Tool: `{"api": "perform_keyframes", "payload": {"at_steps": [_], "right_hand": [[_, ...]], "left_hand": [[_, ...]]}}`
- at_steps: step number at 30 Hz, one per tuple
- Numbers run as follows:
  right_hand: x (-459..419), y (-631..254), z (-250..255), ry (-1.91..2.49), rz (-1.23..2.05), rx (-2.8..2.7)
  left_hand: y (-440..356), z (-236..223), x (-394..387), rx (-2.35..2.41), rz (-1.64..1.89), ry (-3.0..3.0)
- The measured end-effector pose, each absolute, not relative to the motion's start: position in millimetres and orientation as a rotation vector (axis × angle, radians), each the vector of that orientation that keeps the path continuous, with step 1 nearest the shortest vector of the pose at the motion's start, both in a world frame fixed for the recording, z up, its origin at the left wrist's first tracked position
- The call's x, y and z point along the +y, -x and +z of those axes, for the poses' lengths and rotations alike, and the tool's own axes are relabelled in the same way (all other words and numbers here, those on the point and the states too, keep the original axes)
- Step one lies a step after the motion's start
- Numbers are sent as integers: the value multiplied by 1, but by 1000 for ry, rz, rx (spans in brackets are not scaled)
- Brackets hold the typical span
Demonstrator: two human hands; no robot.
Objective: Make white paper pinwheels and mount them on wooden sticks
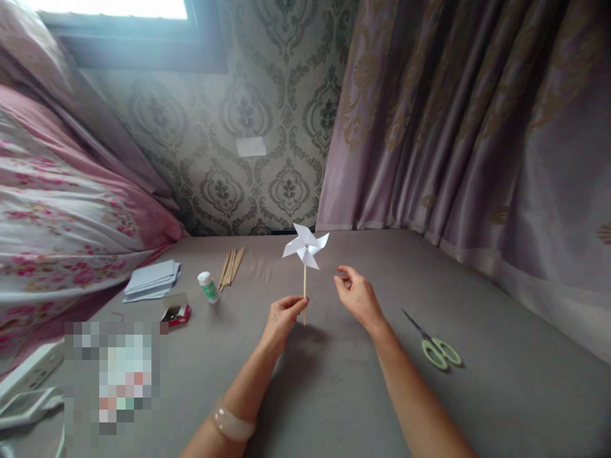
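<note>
White paper pinwheel (306, 246) held upright above the gray cloth-covered counter (348, 388), near its middle. The left hand (285, 316) pinches the pinwheel's stick (305, 280) between thumb and fingertips, below the blades; a translucent pale bangle (233, 425) encircles that forearm. The right hand (357, 296), loosely curled with thumb and fingers parted, hovers just beside the blades, apart from them.

Right: scissors (432, 346) with pale green handles, near the right forearm, blades pointing away from the person. Left, beyond the left hand: a bundle of flat wooden sticks (231, 268); a white-capped bottle (209, 287) with a green label, upright; a stack of white paper sheets (151, 280); an open red box (175, 314) of small dark items, too small to identify. Near left: a white power strip (33, 369) and a pixelated patch that hides part of the counter. Behind: patterned wallpaper (286, 114) and a mauve curtain (405, 127).
</note>
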State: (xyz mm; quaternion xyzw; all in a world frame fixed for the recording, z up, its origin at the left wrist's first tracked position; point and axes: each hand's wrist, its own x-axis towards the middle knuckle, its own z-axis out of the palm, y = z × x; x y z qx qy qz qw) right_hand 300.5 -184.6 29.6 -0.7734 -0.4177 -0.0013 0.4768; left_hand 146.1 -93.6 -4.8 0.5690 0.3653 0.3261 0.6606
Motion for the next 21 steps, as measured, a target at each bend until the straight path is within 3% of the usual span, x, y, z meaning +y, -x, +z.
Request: {"api": "perform_keyframes", "payload": {"at_steps": [8, 21], "right_hand": [[-170, -318, 62, 1925, -407, -1182], [-180, -319, 66, 2082, -305, -1159]], "left_hand": [[-145, -5, -104, 790, 712, -1276], [-146, -5, -109, 778, 694, -1284]]}}
